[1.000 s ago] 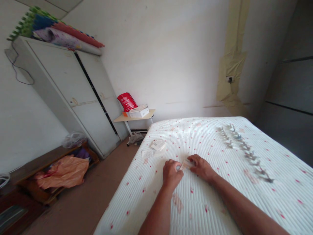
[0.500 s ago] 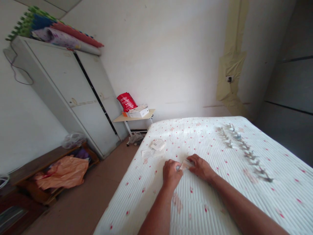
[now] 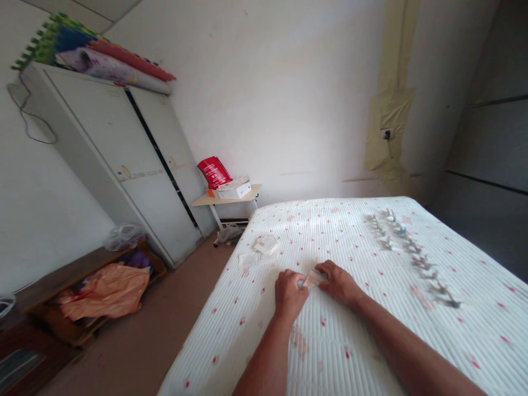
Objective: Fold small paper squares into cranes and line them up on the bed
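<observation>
While it is resting low over the bed (image 3: 330, 231), a small pale packet (image 3: 312, 279) is being pinched from both ends. The left hand (image 3: 290, 293) is curling into a loose fist and gripping the packet's left end with thumb and fingers. The right hand (image 3: 340, 283) is lying flatter, its fingertips closing on the right end. What the packet holds is too small to tell. Both forearms are reaching in from the lower edge and lying over the white, red-dotted bed cover.

Just beyond the left hand, a few papers (image 3: 266, 243) are lying near the bed's left edge, apart from both hands. Off to the right, a row of small grey pieces (image 3: 408, 253) is running along the cover, well apart from the packet.

Past the bed's far left corner, a small bench (image 3: 226, 198) is standing against the wall, carrying a red bag (image 3: 214, 171) and a white box (image 3: 235, 190). A crumpled cloth (image 3: 229, 234) is lying on the floor under it. Left of that, a grey wardrobe (image 3: 124, 165) is standing with rolled mats (image 3: 94, 52) lying on top. On the low shelf at the far left, an orange cloth (image 3: 105, 289) is spreading out beside a plastic bag (image 3: 124, 235).
</observation>
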`<state>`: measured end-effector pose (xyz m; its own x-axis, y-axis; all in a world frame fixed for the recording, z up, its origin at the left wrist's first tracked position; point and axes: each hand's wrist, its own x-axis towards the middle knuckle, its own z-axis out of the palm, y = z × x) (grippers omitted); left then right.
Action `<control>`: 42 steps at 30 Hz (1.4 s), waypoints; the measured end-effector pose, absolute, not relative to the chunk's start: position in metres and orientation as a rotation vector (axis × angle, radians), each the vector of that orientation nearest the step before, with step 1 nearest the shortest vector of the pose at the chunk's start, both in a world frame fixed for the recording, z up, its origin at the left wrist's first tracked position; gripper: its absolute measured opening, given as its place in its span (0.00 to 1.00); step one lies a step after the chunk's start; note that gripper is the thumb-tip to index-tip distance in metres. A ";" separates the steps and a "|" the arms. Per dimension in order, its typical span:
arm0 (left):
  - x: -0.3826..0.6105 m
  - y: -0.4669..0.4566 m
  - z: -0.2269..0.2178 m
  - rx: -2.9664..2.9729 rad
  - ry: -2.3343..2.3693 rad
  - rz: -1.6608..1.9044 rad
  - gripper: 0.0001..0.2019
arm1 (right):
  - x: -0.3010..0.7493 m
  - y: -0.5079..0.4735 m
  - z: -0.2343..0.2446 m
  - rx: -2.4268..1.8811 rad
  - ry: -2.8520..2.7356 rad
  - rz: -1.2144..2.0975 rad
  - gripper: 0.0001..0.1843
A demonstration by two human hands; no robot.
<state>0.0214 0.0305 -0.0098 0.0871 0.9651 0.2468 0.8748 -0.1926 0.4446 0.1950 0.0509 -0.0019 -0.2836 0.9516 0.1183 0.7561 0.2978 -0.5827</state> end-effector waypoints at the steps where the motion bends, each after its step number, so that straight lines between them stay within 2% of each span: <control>1: 0.021 0.031 -0.011 2.172 1.875 0.733 0.11 | 0.195 0.051 -0.002 -1.526 -2.123 0.587 0.22; 42: 0.023 0.028 -0.005 2.136 1.857 0.730 0.11 | 0.194 0.044 -0.001 -1.457 -2.127 0.536 0.20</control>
